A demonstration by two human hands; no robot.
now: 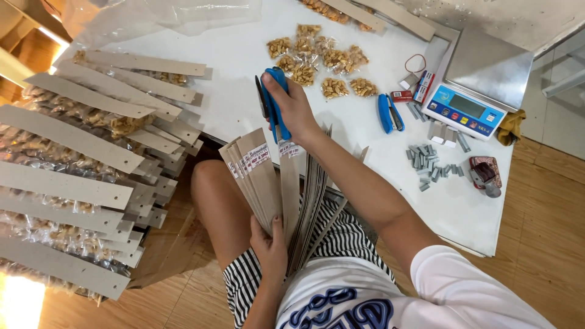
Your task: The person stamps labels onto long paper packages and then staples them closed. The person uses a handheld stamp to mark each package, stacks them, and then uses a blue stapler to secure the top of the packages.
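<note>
You sit at a white table [244, 55], stapling cardboard strips.

Your left hand [270, 244] pinches a fanned bundle of cardboard strips [262, 176] over your lap, thumb pressed on top. Your right hand [292, 106] is wrapped around a blue stapler [272, 103] at the strips' upper ends, by the table edge. Small bags of nuts [317, 61] lie just beyond; a second blue stapler [387, 113], loose staples [429, 164] and a scale [475, 85] sit to the right. Keep one strip seated squarely in the stapler's mouth and hold the rest back before squeezing.
</note>
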